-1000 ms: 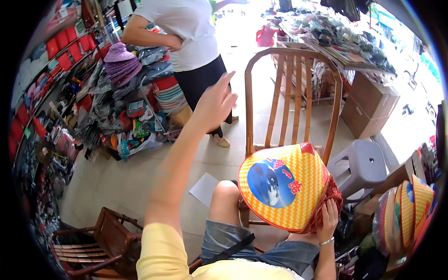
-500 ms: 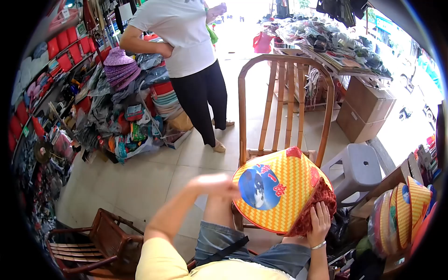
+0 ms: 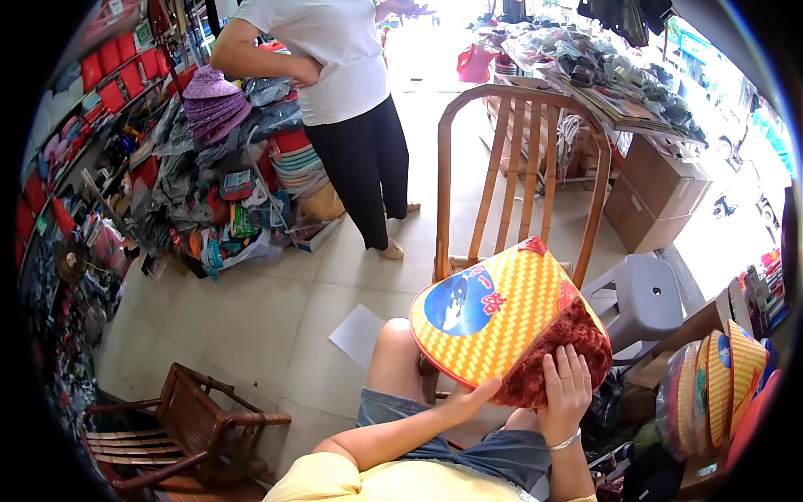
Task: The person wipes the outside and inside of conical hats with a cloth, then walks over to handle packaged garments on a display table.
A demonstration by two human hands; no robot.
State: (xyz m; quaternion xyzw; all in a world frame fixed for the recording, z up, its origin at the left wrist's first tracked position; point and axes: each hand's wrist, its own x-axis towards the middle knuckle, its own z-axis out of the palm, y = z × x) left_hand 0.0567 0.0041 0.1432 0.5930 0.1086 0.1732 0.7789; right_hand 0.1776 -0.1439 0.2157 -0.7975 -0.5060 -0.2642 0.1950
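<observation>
A yellow-and-orange conical hat (image 3: pixel 510 322), with a woven pattern, a blue round picture and red lettering, is tilted above my knees. Dark red plush cloth (image 3: pixel 577 322) covers its near right side; whether it is attached cannot be told. My left hand (image 3: pixel 475 400) grips the hat's near rim where it meets the cloth, its fingers partly hidden beneath. Flat on the cloth lies my right hand (image 3: pixel 567 386), fingers stretched out and a bracelet at the wrist.
A bamboo chair (image 3: pixel 447 184) stands in front of me, a grey stool (image 3: pixel 648 297) to its right. More conical hats (image 3: pixel 707 389) are stacked at lower right. A wooden chair (image 3: pixel 180 418) is at lower left. A person in a white shirt (image 3: pixel 343 75) stands near piled goods.
My left hand has swung from the hat's left side down to its near rim. The hat has tilted, showing more red cloth. My right hand stays on the cloth.
</observation>
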